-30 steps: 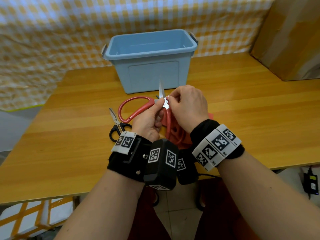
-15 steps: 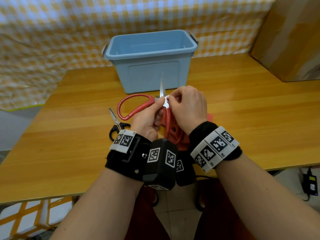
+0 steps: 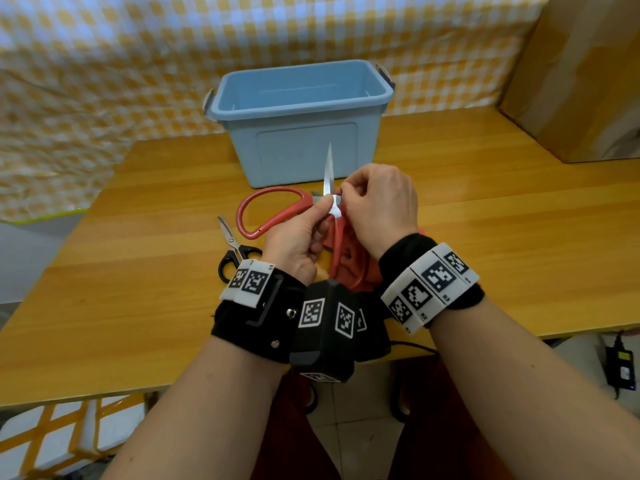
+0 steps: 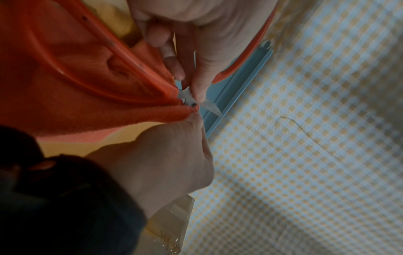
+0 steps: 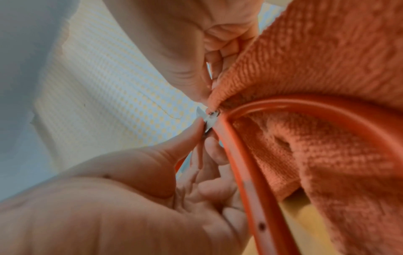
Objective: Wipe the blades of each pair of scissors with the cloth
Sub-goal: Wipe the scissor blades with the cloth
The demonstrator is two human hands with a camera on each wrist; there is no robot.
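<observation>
Wooden table (image 3: 485,216), left hand (image 3: 298,237) pinching red scissors (image 3: 273,213) at pivot, right hand (image 3: 377,209) gripping orange cloth (image 5: 327,51).

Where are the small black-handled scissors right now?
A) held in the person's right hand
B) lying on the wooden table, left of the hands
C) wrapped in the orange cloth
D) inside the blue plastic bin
B: the small black-handled scissors lie flat on the wooden table, untouched, to the left of the left hand, which grips the big red-handled scissors instead.
</observation>
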